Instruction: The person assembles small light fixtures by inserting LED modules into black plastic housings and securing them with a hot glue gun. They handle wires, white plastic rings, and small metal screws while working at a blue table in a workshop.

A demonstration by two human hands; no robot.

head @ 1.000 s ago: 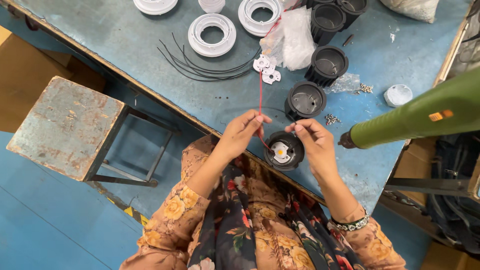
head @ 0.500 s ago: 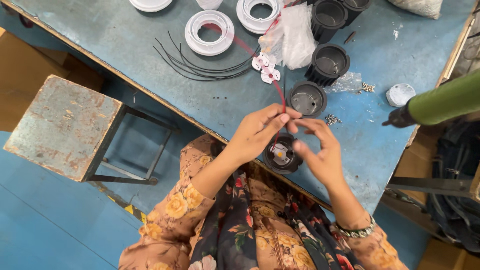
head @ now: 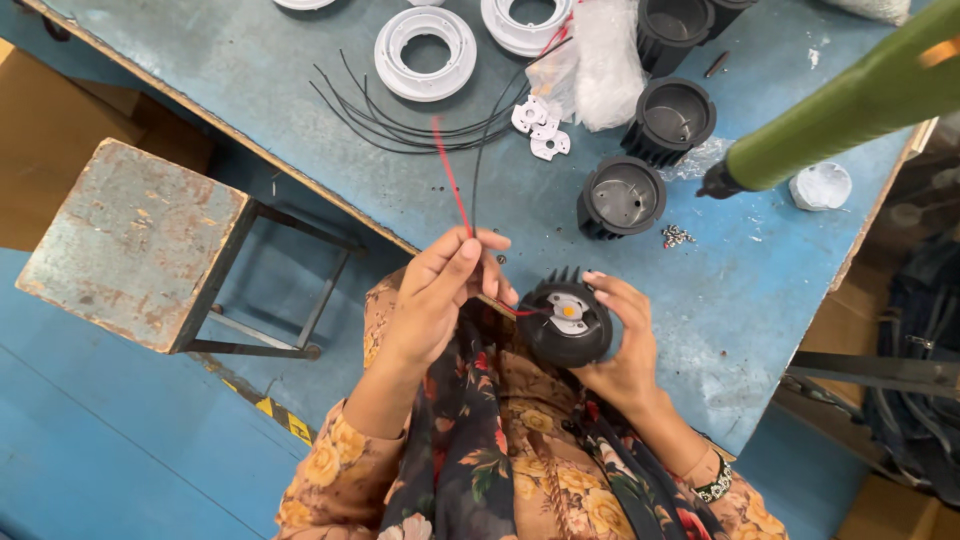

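Note:
My right hand (head: 622,340) grips a black finned round housing (head: 563,325) with a white disc and a small yellow square in its centre, held over my lap at the table's near edge. My left hand (head: 440,290) pinches a red wire (head: 450,180) and a black wire (head: 478,170) that run up over the table; a short red length leads from my fingers to the housing's centre.
On the blue table (head: 250,70) lie a bundle of black wires (head: 390,125), white rings (head: 424,40), small white plates (head: 538,125), a clear plastic bag (head: 605,60), more black housings (head: 620,195), loose screws (head: 676,236) and a white cap (head: 820,185). A green power screwdriver (head: 840,105) hangs at right. A worn stool (head: 130,245) stands left.
The housing has come off the table edge into my right hand over my lap. My left hand has pulled the red and black wires toward me.

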